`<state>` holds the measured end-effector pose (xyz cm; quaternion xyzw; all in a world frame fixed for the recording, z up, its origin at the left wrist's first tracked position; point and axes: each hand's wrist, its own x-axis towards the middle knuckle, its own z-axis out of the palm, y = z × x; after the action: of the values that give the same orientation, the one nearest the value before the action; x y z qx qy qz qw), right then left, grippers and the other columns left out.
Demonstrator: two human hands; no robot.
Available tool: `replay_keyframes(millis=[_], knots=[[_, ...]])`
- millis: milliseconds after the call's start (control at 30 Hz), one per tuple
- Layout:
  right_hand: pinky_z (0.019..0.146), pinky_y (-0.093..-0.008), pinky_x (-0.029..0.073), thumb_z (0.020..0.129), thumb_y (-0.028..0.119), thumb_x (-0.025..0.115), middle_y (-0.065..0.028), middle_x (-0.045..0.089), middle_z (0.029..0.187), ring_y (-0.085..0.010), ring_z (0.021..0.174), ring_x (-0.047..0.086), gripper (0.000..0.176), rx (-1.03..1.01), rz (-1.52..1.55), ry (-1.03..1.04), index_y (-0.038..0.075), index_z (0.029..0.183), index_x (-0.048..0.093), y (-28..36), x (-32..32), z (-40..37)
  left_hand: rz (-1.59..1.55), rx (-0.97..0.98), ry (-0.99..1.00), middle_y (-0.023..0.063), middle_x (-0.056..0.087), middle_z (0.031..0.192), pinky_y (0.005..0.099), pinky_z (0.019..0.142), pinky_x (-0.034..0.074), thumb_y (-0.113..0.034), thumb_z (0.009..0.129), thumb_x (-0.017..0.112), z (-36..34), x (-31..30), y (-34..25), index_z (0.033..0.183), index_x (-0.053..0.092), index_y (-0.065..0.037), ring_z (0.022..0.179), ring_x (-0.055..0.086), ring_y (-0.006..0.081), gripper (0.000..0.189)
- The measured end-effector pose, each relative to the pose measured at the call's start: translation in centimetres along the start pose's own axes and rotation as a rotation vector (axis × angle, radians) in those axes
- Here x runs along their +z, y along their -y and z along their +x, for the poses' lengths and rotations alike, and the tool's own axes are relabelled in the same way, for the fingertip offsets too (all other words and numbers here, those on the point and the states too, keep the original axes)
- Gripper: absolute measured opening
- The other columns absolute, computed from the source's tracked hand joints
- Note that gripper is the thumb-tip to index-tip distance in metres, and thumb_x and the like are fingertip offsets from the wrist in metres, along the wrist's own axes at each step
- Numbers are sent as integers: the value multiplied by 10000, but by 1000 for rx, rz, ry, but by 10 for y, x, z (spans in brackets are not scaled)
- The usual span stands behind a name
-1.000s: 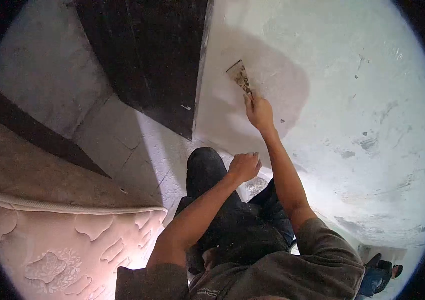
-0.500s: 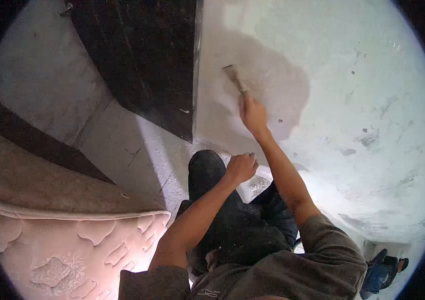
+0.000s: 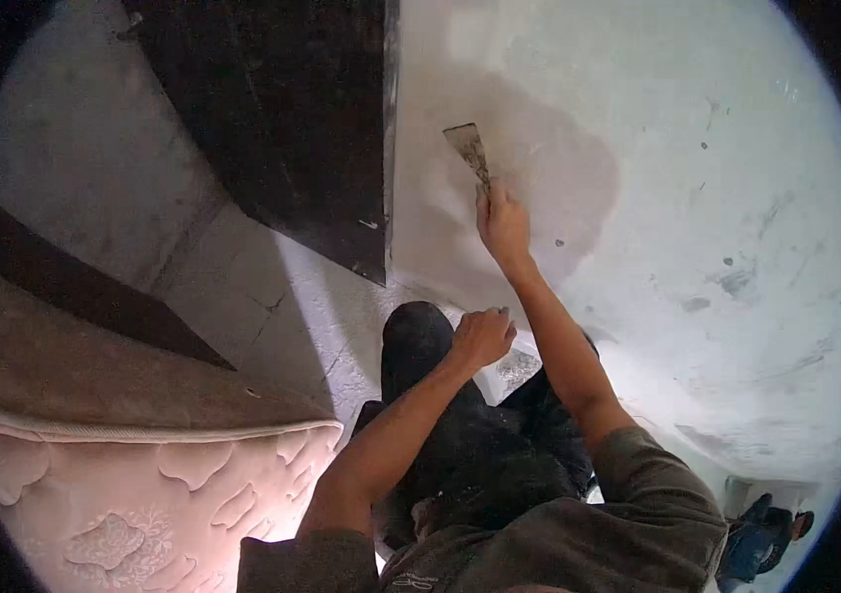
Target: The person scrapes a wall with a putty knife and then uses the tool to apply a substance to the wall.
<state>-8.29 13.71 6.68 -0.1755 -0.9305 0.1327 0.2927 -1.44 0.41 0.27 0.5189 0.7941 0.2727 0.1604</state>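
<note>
My right hand (image 3: 505,229) is wrapped round the handle of a putty knife (image 3: 467,146). The knife's flared blade, smeared with dark and pale residue, points up and left over a darker greyish patch (image 3: 564,163) on the pale wall (image 3: 697,198). Lower down, my left hand (image 3: 484,338) is closed in front of my knee, with a small grey tip showing at its fingers. I cannot tell what it grips. Just beside and below that hand, a speckled grey surface (image 3: 517,370) with a white edge shows between my legs.
A dark door-like panel (image 3: 292,109) stands to the left of the wall patch. A pink quilted mattress (image 3: 153,494) fills the lower left, with a brown padded piece (image 3: 94,346) behind it. Another person (image 3: 764,539) is at the far lower right.
The putty knife has turned so its blade face shows more broadly. My right hand stays at nearly the same spot on the wall; my left hand has barely shifted.
</note>
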Motion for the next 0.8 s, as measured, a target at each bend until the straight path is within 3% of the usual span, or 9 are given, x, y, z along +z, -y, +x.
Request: replay_keyframes(millis=[67,133,233,467,533,633,767,800], knots=[[606,-541,479,935,218,496,-245,626,841,-452,682,604,206,87,46,-31,27,1012,502,-4,-1,-9,-25,3,-9,215,641,879,522,754,489,-283,886,536,-1,10,2,967,581,11,829,638,391,308],[581,-529,489,942,247,482,-218,636,850,-435,662,611,223,-122,-152,129,40,1023,500,-6,7,-5,-20,11,5,216,645,893,516,757,492,-280,886,537,-2,4,-2,994,588,19,841,640,388,321],[544,-512,487,943,265,476,-184,642,834,-413,639,617,230,-27,-35,-36,51,1025,500,-2,-5,-4,-2,-29,55,211,647,906,513,761,491,-278,894,525,0,-4,-3,1006,589,20,861,639,387,324],[532,-499,486,926,251,503,-183,632,785,-403,633,620,211,-129,-215,80,81,1050,512,-10,-12,-1,0,16,1,204,643,896,524,758,487,-277,901,505,0,6,2,978,580,9,856,639,384,305],[529,-497,484,922,249,510,-183,630,757,-398,616,617,196,-81,-180,-10,90,1036,515,-11,-16,-1,-5,20,12,204,642,894,528,758,485,-278,900,504,-2,9,1,970,579,8,852,639,382,303],[531,-500,485,920,249,511,-182,635,756,-389,613,622,208,-108,-211,66,88,1052,516,-9,-16,-2,-17,10,0,202,640,887,532,749,482,-280,898,504,-1,8,2,956,577,-3,847,638,381,292],[539,-511,483,918,243,515,-183,638,747,-394,634,626,219,-45,-135,-16,83,1068,512,-4,-30,3,-12,7,-1,206,636,877,526,740,485,-280,892,512,-3,4,0,940,571,-13,831,636,385,277],[542,-516,482,923,247,504,-183,640,742,-396,633,626,213,-80,-230,96,79,1054,506,-7,-26,5,-18,0,11,209,635,877,524,738,486,-279,890,515,-3,4,0,937,570,-16,827,634,388,272]])
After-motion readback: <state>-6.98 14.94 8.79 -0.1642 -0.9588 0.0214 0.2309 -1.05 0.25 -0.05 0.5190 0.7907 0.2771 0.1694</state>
